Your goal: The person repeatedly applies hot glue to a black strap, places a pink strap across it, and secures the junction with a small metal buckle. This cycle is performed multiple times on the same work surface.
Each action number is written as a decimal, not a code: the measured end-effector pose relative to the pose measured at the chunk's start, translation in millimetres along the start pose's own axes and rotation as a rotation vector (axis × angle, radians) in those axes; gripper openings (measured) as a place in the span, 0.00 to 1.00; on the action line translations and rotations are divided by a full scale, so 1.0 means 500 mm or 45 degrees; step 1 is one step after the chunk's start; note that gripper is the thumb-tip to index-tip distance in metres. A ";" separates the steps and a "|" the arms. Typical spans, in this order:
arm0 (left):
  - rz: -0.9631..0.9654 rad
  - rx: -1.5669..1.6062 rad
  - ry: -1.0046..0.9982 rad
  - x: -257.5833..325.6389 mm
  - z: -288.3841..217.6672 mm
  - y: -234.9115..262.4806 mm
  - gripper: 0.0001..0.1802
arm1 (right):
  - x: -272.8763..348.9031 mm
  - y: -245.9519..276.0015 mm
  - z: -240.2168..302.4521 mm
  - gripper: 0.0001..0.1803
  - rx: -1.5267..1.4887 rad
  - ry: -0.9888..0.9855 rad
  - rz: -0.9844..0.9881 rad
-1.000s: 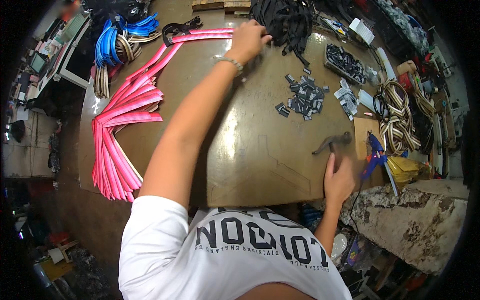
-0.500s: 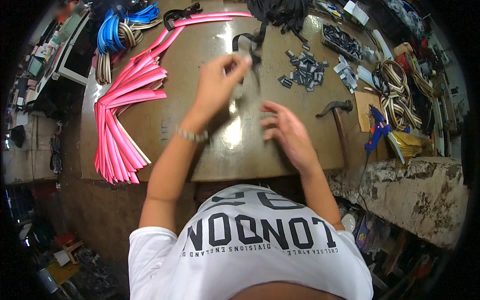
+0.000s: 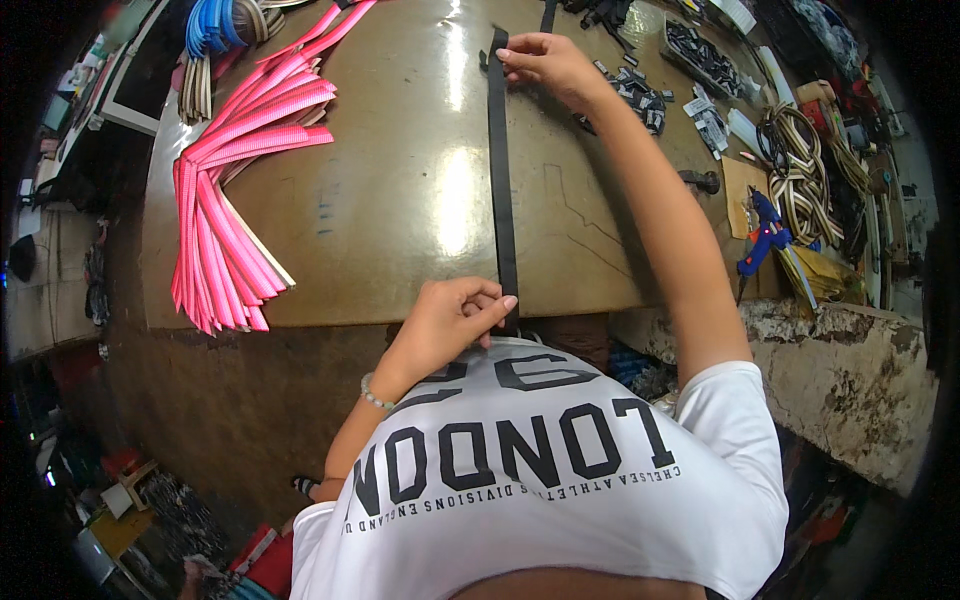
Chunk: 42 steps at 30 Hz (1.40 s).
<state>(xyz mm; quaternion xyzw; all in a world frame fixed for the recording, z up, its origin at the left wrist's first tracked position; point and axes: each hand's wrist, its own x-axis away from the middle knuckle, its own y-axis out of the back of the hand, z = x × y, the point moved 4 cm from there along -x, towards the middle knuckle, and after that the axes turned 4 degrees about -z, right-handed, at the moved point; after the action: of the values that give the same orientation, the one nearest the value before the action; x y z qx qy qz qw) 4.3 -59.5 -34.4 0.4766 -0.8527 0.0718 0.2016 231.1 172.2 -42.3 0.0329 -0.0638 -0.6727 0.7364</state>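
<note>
Here, I read the black strap [image 3: 500, 170] as stretched taut along the worktop [image 3: 400, 200], from the near edge toward the far edge, probably so it lies straight and flat. The left hand [image 3: 455, 320] pinches the strap's near end at the near edge; the right hand [image 3: 545, 65] pins its far end with closed fingertips. The strap is narrow, flat, matte black webbing. Pink straps [image 3: 235, 190] lie fanned toward the left edge.
</note>
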 end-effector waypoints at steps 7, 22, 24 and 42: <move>-0.356 -1.145 -0.490 -0.011 -0.040 0.004 0.22 | -0.024 -0.013 -0.050 0.17 1.153 0.705 -0.477; -0.320 -1.445 -0.643 -0.040 -0.027 0.022 0.38 | 0.736 0.350 -0.090 0.34 0.959 -0.321 -1.925; -0.315 -1.471 -0.617 -0.041 -0.024 0.022 0.38 | 0.736 0.408 -0.123 0.42 0.759 0.056 -1.916; -0.353 -1.474 -0.632 -0.042 -0.023 0.021 0.39 | 0.385 0.020 0.075 0.25 0.749 0.114 -0.104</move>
<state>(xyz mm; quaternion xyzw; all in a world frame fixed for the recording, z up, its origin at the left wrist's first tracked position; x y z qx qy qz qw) 8.6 -33.8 -31.7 0.3990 -0.7050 -0.5392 0.2303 252.3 -17.1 5.8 0.2770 -0.2219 -0.6524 0.6697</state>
